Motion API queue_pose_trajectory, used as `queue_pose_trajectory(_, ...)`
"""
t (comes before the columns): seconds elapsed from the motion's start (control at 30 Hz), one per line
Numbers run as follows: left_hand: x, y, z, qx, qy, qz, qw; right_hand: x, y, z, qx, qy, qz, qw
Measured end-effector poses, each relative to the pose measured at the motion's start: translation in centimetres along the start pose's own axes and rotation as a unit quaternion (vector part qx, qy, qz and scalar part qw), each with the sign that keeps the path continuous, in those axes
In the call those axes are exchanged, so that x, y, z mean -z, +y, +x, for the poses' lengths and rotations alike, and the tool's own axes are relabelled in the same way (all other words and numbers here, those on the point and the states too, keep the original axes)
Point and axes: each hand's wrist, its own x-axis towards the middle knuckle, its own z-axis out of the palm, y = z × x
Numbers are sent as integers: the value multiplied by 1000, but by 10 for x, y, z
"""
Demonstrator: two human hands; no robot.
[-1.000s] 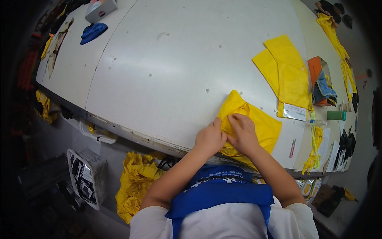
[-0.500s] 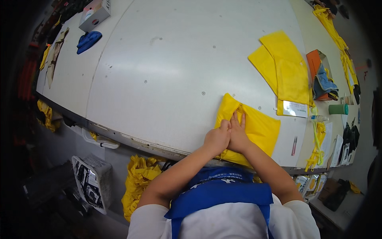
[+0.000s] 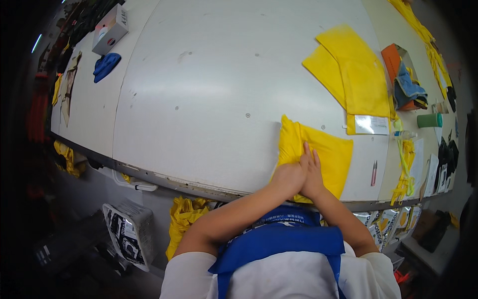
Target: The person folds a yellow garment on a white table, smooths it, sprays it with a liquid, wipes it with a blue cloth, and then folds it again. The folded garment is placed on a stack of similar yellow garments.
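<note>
A folded piece of yellow cloth [image 3: 336, 154] lies at the table's near edge, in front of me. Wrinkles and a raised fold run along its left part. My left hand [image 3: 290, 178] presses against that part, its fingers curled in and partly hidden; it seems to grip the cloth. Right beside it, touching it, my right hand [image 3: 313, 175] rests on the cloth with fingers stretched forward along the fold. Further off to the right, more flat yellow cloth pieces [image 3: 366, 74] overlap, with a clear-wrapped white sheet [image 3: 371, 124] at their near end.
Pink-handled tweezers [image 3: 374, 173] lie right of the cloth. Beyond them are an orange box [image 3: 392, 62] with blue fabric, a green cylinder [image 3: 429, 120] and yellow straps [image 3: 406, 169]. A white box [image 3: 110, 32] and blue cloth [image 3: 106, 67] sit far left. Below the table, yellow cloth [image 3: 186, 219] is heaped.
Both hands have shifted slightly right and nearer to me over the cloth. The left hand lies more across, closer against the right one. The whole view has also shifted a little.
</note>
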Motion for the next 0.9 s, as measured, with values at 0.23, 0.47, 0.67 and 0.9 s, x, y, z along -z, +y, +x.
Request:
queue_pose_trajectory(0.23, 19, -3, 24, 96, -104, -23, 990, 23, 11, -8, -8, 69, 207, 976)
queue_pose_trajectory(0.47, 8, -21, 32, 124, -102, 4, 987, 34, -46, -46, 180, 33, 161, 970)
queue_pose_trajectory(0.67, 12, -23, 31, 132, -87, -12, 987, 16, -48, -44, 222, 87, 138, 961)
queue_pose_trajectory(0.9, 40, -24, -24, 30, 1, -91, 995, 50, -40, -15, 84, 157, 176, 968)
